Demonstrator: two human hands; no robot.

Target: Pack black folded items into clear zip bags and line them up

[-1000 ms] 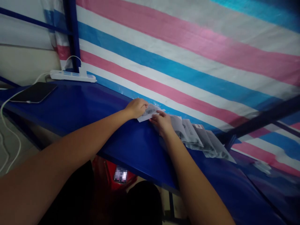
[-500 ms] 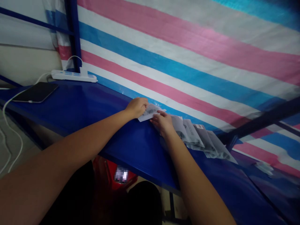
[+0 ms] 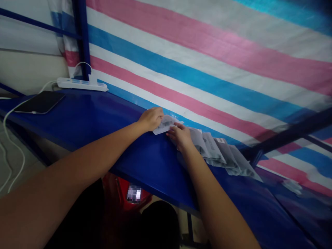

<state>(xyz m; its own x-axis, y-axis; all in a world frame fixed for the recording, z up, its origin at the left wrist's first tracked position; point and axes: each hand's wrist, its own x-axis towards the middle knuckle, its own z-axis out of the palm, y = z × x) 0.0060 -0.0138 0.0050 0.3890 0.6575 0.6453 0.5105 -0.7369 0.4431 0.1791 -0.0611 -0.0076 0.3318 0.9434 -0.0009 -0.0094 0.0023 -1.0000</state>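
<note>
From my remote seat, I read the left hand [image 3: 151, 119] as closed on the left end of a pale, translucent plastic packet [image 3: 166, 124], its fingers curled in. The right hand [image 3: 181, 136] has its fingers bent over the packet's right end; whether they pinch it or only press it, I cannot tell. The hands sit near each other, not touching, with the packet between them on the tabletop, close to the back edge. Holding both ends, I judge, keeps so limp a thing flat and steady.

Just beyond the right hand, similar filled packets [image 3: 211, 148] lie in an overlapping row, probably staggered so each stays separate and easy to reach; one bears a small label.

The surface is a glossy blue tabletop [image 3: 153, 162]. At its left end I see a black tablet [image 3: 40, 102] with a white cable [image 3: 22, 148], and behind it a white power strip [image 3: 83, 84]. Striped plastic sheeting [image 3: 186, 76] hangs behind, beside a blue metal post [image 3: 83, 41]. Below is a red plastic stool [image 3: 120, 199].
</note>
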